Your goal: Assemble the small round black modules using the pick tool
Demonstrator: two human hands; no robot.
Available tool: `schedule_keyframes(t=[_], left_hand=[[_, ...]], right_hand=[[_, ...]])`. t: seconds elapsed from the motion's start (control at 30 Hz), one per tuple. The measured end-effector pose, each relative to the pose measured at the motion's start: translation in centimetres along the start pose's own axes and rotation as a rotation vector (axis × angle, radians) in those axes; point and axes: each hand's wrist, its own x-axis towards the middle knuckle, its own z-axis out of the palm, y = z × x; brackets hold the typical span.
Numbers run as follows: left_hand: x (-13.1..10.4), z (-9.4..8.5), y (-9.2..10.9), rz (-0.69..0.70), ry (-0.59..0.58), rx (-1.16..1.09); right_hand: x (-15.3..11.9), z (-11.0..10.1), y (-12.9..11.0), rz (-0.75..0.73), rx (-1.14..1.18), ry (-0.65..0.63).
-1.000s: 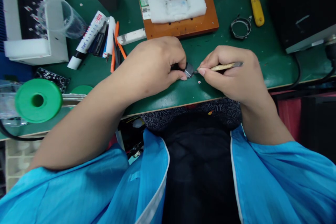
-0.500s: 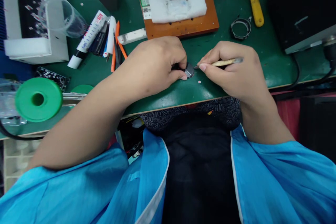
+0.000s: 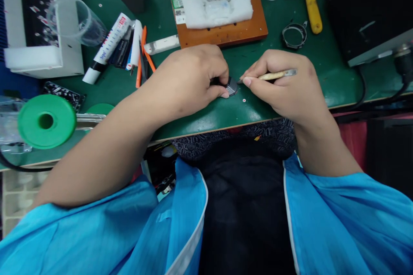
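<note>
My left hand [image 3: 201,79] pinches a small round dark part [image 3: 232,86] between thumb and fingers, low over the green table. Part of the piece is hidden under the fingers. In my right hand [image 3: 279,81] is a thin tool with a pale handle [image 3: 271,76], held like a pen. Its dark tip is at the right edge of the round part; whether they touch cannot be told. A tiny white dot-like piece [image 3: 244,100] lies on the table below the tool tip.
An orange-brown fixture [image 3: 226,36] carrying white foam [image 3: 219,4] stands behind my hands. Right of it are a round frame [image 3: 294,35], a yellow-handled brush [image 3: 311,4] and a black device [image 3: 371,13]. Leftward are pens, orange tweezers [image 3: 139,64], a plastic cup [image 3: 77,21] and a green spool [image 3: 47,121].
The whole view has shifted very slightly. Both hands keep the same grip and the same position relative to the round part.
</note>
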Motion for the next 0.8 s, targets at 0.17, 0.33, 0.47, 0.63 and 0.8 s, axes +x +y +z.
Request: schedule_keyframes(t=[0.17,0.33,0.47,0.63,0.8], left_hand=[[0.01,0.01,0.22,0.001,0.003,0.007],[-0.04,-0.03,0.2,0.007,0.009,-0.004],[0.03,-0.09,0.29,-0.015,0.003,-0.023],[0.12,-0.14,0.39,-0.037,-0.009,-0.04],[0.04,-0.16,0.24,-0.024,0.004,-0.056]], right_hand=[[0.0,0.0,-0.09,0.005,0.001,0.006],[-0.03,-0.01,-0.08,0.011,0.001,0.012],[0.08,-0.02,-0.21,0.019,0.003,0.002],[0.4,-0.06,-0.42,0.035,-0.011,0.0],[0.39,-0.14,-0.43,0.052,-0.014,0.006]])
